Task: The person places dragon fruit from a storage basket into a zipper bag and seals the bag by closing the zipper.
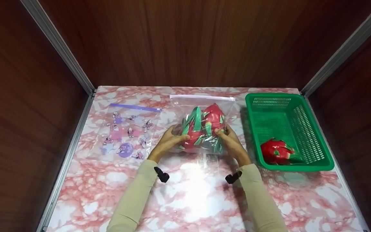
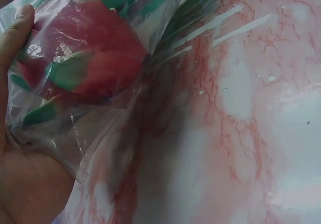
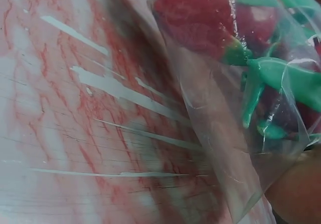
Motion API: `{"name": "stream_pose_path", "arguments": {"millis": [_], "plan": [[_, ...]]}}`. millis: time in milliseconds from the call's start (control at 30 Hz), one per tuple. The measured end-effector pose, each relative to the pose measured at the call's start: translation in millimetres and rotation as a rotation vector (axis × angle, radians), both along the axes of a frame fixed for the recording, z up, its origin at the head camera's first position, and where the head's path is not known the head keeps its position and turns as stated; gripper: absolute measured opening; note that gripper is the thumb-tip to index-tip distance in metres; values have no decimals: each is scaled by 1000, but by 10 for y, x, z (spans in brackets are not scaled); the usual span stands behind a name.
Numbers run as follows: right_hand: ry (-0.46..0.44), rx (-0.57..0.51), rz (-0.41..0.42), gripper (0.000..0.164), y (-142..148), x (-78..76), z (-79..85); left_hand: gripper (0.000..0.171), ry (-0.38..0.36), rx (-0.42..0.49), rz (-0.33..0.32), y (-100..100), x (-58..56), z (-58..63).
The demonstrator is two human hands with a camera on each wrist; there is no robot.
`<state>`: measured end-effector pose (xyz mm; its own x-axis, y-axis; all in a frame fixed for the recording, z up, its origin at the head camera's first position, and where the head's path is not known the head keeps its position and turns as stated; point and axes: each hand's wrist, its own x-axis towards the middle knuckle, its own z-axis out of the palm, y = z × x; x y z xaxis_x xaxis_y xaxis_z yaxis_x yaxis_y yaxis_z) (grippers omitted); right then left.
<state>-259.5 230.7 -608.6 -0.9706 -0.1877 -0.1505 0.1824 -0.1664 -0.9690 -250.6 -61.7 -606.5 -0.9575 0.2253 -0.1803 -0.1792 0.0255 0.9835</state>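
Observation:
A clear zip bag (image 1: 185, 101) with a pale strip along its top holds red dragon fruits with green scales, one at left (image 1: 192, 138) and one at right (image 1: 214, 115). My left hand (image 1: 167, 141) grips the bag's left side, its thumb lying over the front of the plastic. On the opposite side my right hand (image 1: 233, 145) holds the bag the same way. In the left wrist view a dragon fruit (image 2: 95, 53) shows through the wrinkled plastic by the thumb. Red and green fruit (image 3: 200, 18) fills the bag in the right wrist view. Fingers behind the bag are mostly hidden.
A green basket (image 1: 249, 129) stands at the right with one dragon fruit (image 1: 277, 152) in its near end. To the left a flat printed zip bag (image 1: 126, 135) with a purple strip lies on the marbled table (image 1: 108, 199). Wooden panels (image 1: 185, 45) enclose the back and sides.

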Motion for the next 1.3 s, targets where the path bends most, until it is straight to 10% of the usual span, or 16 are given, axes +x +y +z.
{"name": "stream_pose_path", "arguments": {"millis": [600,1300], "plan": [[-56,26,19,83,41,-92,133,69,117,-42,83,74,-52,51],[-105,-70,-68,71,128,-307,151,67,-24,217,190,282,-169,145]]}}
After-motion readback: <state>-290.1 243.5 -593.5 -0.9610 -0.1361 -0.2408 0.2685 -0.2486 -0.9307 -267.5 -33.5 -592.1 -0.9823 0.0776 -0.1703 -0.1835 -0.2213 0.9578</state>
